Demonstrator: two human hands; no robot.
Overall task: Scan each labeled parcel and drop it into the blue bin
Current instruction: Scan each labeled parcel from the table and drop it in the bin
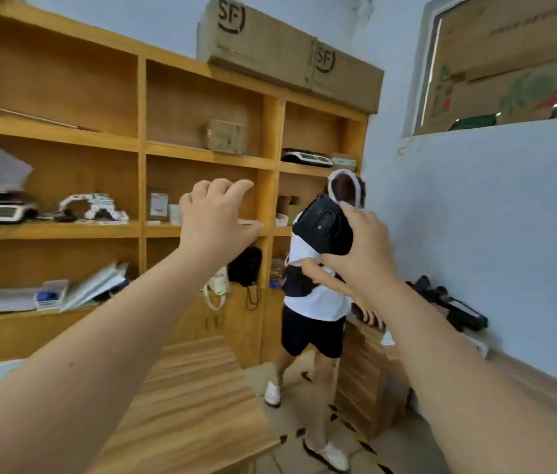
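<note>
Your left hand (213, 217) is up in the air with its fingers spread and bent, holding nothing. Your right hand (360, 249) is wrapped around a black scanner (323, 229). No parcel or blue bin shows.

There is free air between your two hands. A person (314, 295) in a white shirt stands close behind the scanner, at 1 o'clock. The wooden table (188, 405) sits low at 6 o'clock, and its far edge stops near that person's feet. A big wooden shelf (140, 148) fills 10 to 12 o'clock. A blue wall (475, 217) is at 2 o'clock.
</note>
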